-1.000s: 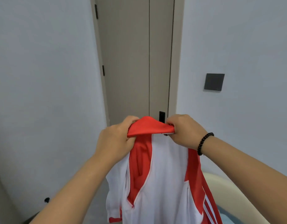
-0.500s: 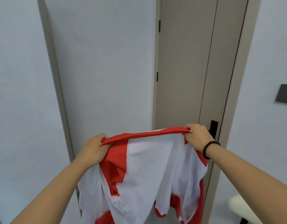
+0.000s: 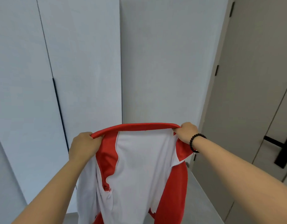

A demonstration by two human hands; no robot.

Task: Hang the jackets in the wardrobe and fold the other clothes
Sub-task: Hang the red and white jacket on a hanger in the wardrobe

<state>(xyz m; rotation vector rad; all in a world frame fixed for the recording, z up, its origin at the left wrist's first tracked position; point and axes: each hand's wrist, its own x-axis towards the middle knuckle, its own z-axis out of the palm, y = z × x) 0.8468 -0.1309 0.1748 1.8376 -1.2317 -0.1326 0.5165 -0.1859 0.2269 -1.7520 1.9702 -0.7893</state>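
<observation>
Head view, single frame.

Nearest: two bare forearms enter from 7 and 4 o'clock and converge on a jacket (image 3: 139, 162), red outside with a white lining, held up at centre frame.

Left hand (image 3: 83, 147): fingers curled over the left end of the red collar (image 3: 136, 127), gripping it together with the fabric just below. Right hand (image 3: 186, 131): fingers curled round the right end of the collar, pinching it. A black bead bracelet (image 3: 195, 142) sits on the right wrist.

Collar is stretched taut between the two hands in a shallow arc, right end slightly higher than the left. Jacket hangs open from it, lining facing the camera, red front panels falling at both sides; a zipper edge (image 3: 177, 164) shows at about 3 o'clock of the garment. Lower hem runs out of frame at 6 o'clock.

Behind the jacket, 9 to 12 o'clock: pale wardrobe doors (image 3: 84, 70), all closed, with a dark vertical gap between two panels at 9 o'clock. Jacket is in front of these doors, not touching them as far as can be seen.

Farthest, 2 to 4 o'clock: a grey-beige room door (image 3: 255, 78) with a black lever handle (image 3: 278, 145) and black hinges on its left edge.
</observation>
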